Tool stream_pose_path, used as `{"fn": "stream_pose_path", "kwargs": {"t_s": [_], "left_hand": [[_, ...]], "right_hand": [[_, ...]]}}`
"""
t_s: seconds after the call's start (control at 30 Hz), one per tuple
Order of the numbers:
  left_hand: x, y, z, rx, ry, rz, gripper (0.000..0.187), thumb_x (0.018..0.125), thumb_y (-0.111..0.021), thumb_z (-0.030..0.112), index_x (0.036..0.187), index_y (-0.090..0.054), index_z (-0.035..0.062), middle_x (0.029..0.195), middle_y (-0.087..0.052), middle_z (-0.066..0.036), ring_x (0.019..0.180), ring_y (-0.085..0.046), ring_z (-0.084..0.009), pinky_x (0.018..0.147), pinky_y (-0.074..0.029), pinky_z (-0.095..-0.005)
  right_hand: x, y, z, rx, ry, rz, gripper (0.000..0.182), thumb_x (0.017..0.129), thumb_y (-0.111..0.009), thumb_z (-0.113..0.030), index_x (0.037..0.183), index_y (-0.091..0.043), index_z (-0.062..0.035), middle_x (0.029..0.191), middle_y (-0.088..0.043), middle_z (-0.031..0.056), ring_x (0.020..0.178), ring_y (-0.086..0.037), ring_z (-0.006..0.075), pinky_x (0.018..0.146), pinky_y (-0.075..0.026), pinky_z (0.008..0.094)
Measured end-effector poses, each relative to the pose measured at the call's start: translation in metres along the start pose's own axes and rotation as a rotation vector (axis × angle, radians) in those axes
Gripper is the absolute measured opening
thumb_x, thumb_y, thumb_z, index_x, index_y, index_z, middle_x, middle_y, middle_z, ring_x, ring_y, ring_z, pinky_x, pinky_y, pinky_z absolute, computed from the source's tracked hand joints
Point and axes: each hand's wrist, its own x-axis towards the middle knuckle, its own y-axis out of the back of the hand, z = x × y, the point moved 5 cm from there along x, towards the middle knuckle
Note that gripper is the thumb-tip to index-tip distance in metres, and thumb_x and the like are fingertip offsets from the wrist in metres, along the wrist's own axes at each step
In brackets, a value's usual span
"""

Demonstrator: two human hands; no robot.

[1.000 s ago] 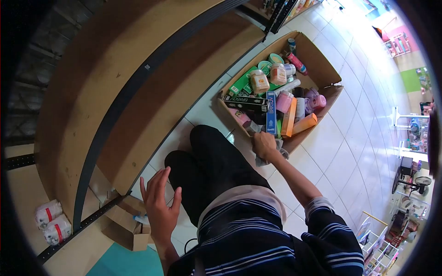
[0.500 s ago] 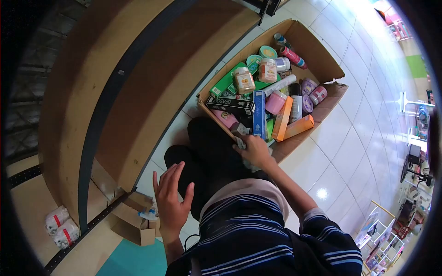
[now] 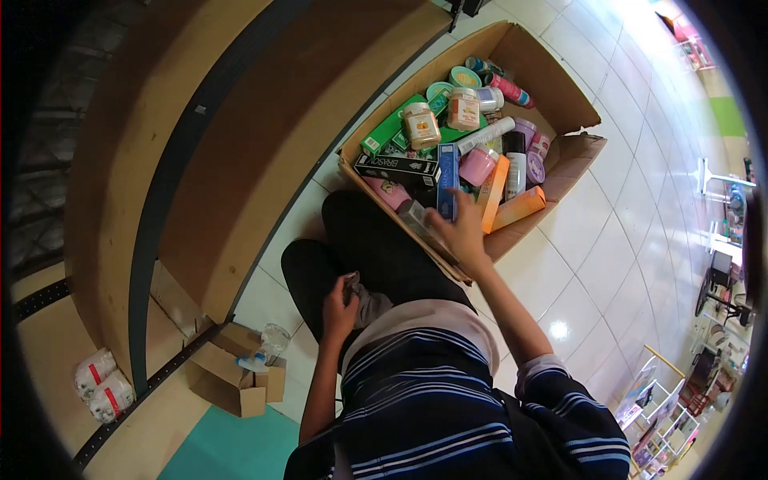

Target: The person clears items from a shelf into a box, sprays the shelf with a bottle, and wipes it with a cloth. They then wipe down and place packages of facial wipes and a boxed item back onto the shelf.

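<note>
My left hand (image 3: 342,308) is closed on a greyish cloth (image 3: 371,307) beside my knee. Over the near rim of a large cardboard box (image 3: 573,150), my right hand (image 3: 464,230) has its fingers apart, with nothing held. Its fingertips overlap the lower end of a blue carton (image 3: 447,178), close to an upright orange carton (image 3: 495,196). Around them lie a pink jar (image 3: 478,165), a black carton (image 3: 398,169), a second orange carton (image 3: 518,210) and a white-and-black bottle (image 3: 515,172). Farther in are peach-coloured jars (image 3: 422,126) on green cartons.
Wooden shelving (image 3: 264,152) with a dark metal edge stands along the left. A small open cardboard box (image 3: 232,384) holds a spray-like bottle with a blue part (image 3: 254,362). White packs with red bands (image 3: 106,388) sit on the lower shelf. Tiled floor (image 3: 592,272) runs to the right.
The cloth has passed from my right hand to my left, which has lowered toward my knee and closed. My right hand has moved up over the box and opened.
</note>
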Motion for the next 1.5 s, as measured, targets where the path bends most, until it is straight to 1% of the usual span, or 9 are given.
{"fn": "stream_pose_path", "kwargs": {"t_s": [0.17, 0.33, 0.6, 0.8, 0.87, 0.93, 1.1, 1.2, 1.5], "left_hand": [[-0.003, -0.002, -0.005, 0.318, -0.119, 0.264, 0.031, 0.076, -0.048, 0.01, 0.104, -0.049, -0.001, 0.092, -0.057, -0.02, 0.085, -0.056, -0.0345, 0.074, -0.043, -0.0348], [-0.003, 0.002, -0.01, 0.244, -0.052, 0.231, 0.029, 0.077, -0.047, 0.014, 0.101, -0.051, 0.0001, 0.094, -0.057, -0.019, 0.086, -0.056, -0.0334, 0.073, -0.044, -0.0379], [0.003, 0.0, -0.012, 0.275, -0.072, 0.281, 0.027, 0.076, -0.049, 0.014, 0.099, -0.053, 0.0013, 0.09, -0.059, -0.018, 0.08, -0.058, -0.0319, 0.069, -0.045, -0.0367], [0.003, 0.002, -0.008, 0.282, -0.052, 0.3, 0.027, 0.075, -0.049, 0.015, 0.098, -0.053, 0.002, 0.088, -0.059, -0.017, 0.079, -0.058, -0.0323, 0.069, -0.045, -0.0368], [0.002, 0.003, -0.006, 0.287, -0.053, 0.298, 0.028, 0.075, -0.049, 0.016, 0.098, -0.054, 0.0017, 0.089, -0.059, -0.017, 0.08, -0.058, -0.033, 0.069, -0.045, -0.0377], [0.003, 0.002, -0.004, 0.297, -0.065, 0.306, 0.027, 0.075, -0.049, 0.015, 0.098, -0.054, 0.0017, 0.09, -0.059, -0.017, 0.08, -0.058, -0.0328, 0.069, -0.045, -0.0376], [0.004, 0.004, -0.004, 0.281, -0.043, 0.29, 0.026, 0.076, -0.049, 0.015, 0.098, -0.054, 0.0023, 0.089, -0.059, -0.017, 0.08, -0.058, -0.0324, 0.069, -0.045, -0.0373], [0.002, 0.004, -0.004, 0.277, -0.058, 0.311, 0.026, 0.076, -0.049, 0.015, 0.098, -0.054, 0.0027, 0.089, -0.06, -0.017, 0.079, -0.058, -0.0323, 0.069, -0.045, -0.0373], [0.008, 0.006, -0.002, 0.296, -0.004, 0.311, 0.024, 0.076, -0.05, 0.017, 0.096, -0.055, 0.0048, 0.085, -0.06, -0.017, 0.076, -0.058, -0.0323, 0.066, -0.046, -0.038]], "right_hand": [[0.015, -0.03, 0.039, -0.288, -0.203, -0.06, 0.093, 0.06, -0.07, -0.028, 0.13, -0.014, -0.0062, 0.107, -0.045, 0.0221, 0.093, -0.048, 0.0363, 0.08, -0.04, 0.0404], [0.041, 0.001, 0.063, -0.187, -0.071, 0.003, 0.073, 0.058, -0.066, -0.018, 0.122, -0.032, -0.0063, 0.085, -0.056, 0.0216, 0.08, -0.055, 0.0366, 0.071, -0.043, 0.0431], [0.073, 0.101, 0.125, -0.191, -0.046, 0.096, 0.068, 0.058, -0.066, -0.005, 0.118, -0.035, -0.0024, 0.093, -0.056, 0.018, 0.075, -0.058, 0.0239, 0.067, -0.046, 0.0309], [0.062, 0.049, 0.084, -0.54, -0.126, 0.205, 0.063, 0.06, -0.066, -0.014, 0.115, -0.038, -0.002, 0.097, -0.052, 0.0189, 0.095, -0.048, 0.0344, 0.08, -0.039, 0.0412], [0.066, 0.034, 0.028, -0.468, 0.297, 0.357, 0.06, 0.06, -0.065, -0.015, 0.113, -0.041, -0.0016, 0.097, -0.052, 0.0187, 0.098, -0.047, 0.0328, 0.081, -0.038, 0.0411], [0.078, 0.004, -0.004, -0.192, 0.406, 0.088, 0.057, 0.058, -0.066, -0.015, 0.111, -0.044, -0.0063, 0.096, -0.054, 0.0168, 0.095, -0.05, 0.0316, 0.082, -0.038, 0.0404], [0.092, -0.046, -0.017, -0.401, 0.265, -0.423, 0.057, 0.061, -0.067, -0.023, 0.112, -0.046, -0.0095, 0.093, -0.058, 0.0153, 0.087, -0.055, 0.0318, 0.074, -0.044, 0.0385], [0.094, -0.039, -0.008, -0.36, 0.171, -0.46, 0.044, 0.063, -0.067, -0.024, 0.101, -0.052, -0.0081, 0.082, -0.059, 0.0132, 0.083, -0.057, 0.0323, 0.069, -0.045, 0.0376], [0.023, 0.11, 0.038, 0.5, -0.415, -0.112, 0.032, 0.073, -0.064, -0.022, 0.091, -0.051, 0.0009, 0.069, -0.054, 0.0021, 0.061, -0.051, 0.0075, 0.052, -0.041, 0.0191]]}}
